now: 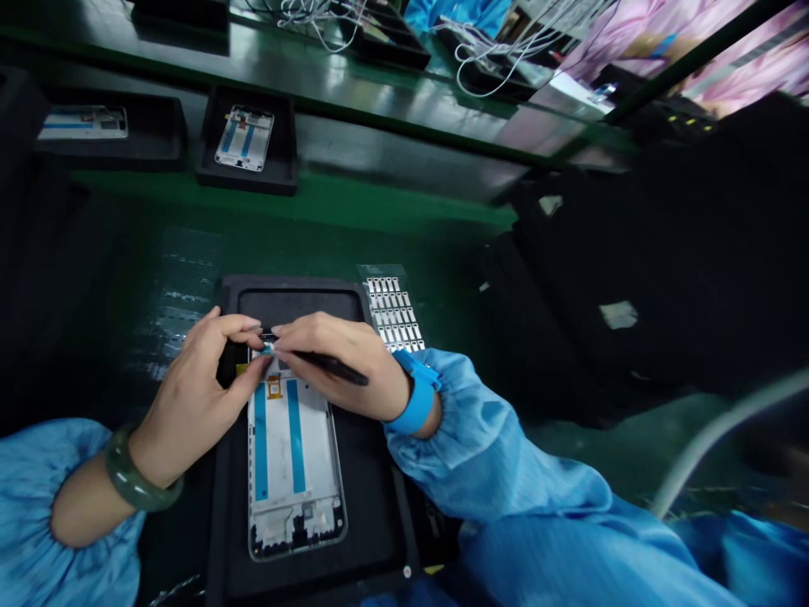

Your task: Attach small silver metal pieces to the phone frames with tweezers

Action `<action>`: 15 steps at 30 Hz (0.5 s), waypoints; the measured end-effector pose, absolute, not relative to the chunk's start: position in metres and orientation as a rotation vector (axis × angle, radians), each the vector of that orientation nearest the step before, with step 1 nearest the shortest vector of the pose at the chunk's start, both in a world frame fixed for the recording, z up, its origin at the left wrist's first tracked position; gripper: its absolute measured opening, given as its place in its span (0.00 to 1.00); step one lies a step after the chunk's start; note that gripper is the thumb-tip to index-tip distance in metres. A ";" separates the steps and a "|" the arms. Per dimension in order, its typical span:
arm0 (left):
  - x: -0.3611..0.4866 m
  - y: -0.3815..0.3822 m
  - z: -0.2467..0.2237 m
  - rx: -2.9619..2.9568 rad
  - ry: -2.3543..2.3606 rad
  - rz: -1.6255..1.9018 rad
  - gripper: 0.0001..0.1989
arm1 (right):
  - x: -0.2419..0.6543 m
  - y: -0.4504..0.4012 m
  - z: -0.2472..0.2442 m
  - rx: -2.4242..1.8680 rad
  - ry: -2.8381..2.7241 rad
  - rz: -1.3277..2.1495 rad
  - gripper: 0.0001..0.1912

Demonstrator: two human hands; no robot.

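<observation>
Nearest are the sleeves of a pale blue smock, the left sleeve (pixel 54 506) and the right sleeve (pixel 493 451), with a green stone bangle (pixel 142 474) on the left wrist and a blue wrist strap (pixel 417 394) on the right. The left hand (pixel 193 400) and right hand (pixel 334 361) are together, their fingertips meeting over the far end of a phone frame (pixel 291 459). The right hand is clamped on a slim black tool (pixel 332 367), whose exact kind is hidden by the fingers. The left fingertips (pixel 262 368) pinch at something small at the frame's edge, too small to tell. The frame lies flat in a black tray (pixel 379 539), showing two blue strips and a small gold-coloured square (pixel 274 387). Just beyond the tray lies a sheet of small silver tabs (pixel 392 314), with a clear plastic sheet (pixel 180 299) to its left. Farther off, two more phone frames sit in black trays, the nearer tray (pixel 246 181) and another (pixel 110 156), on a green bench, with white cables (pixel 322 17) beyond.
</observation>
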State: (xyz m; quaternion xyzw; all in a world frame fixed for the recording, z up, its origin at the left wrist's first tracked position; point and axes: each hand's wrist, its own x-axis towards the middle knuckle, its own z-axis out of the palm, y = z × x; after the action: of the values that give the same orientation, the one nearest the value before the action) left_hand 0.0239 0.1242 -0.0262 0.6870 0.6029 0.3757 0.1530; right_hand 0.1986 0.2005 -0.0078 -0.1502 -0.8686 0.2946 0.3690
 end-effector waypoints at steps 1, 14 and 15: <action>0.024 0.124 -0.026 1.969 1.729 1.073 0.15 | 0.199 0.201 -0.008 -0.406 -2.176 0.781 0.03; 0.024 0.125 -0.027 1.983 1.702 1.048 0.15 | 0.197 0.207 -0.007 -0.683 -2.113 0.885 0.06; 0.024 0.125 -0.027 1.982 1.703 1.045 0.15 | 0.197 0.207 -0.007 -0.679 -2.065 0.923 0.06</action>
State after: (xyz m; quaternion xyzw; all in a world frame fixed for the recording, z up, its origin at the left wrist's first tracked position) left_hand 0.0237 0.1248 -0.0268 0.6949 0.5970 0.3665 0.1626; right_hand 0.1974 0.2069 -0.0075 -0.2658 -0.8089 0.3613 0.3801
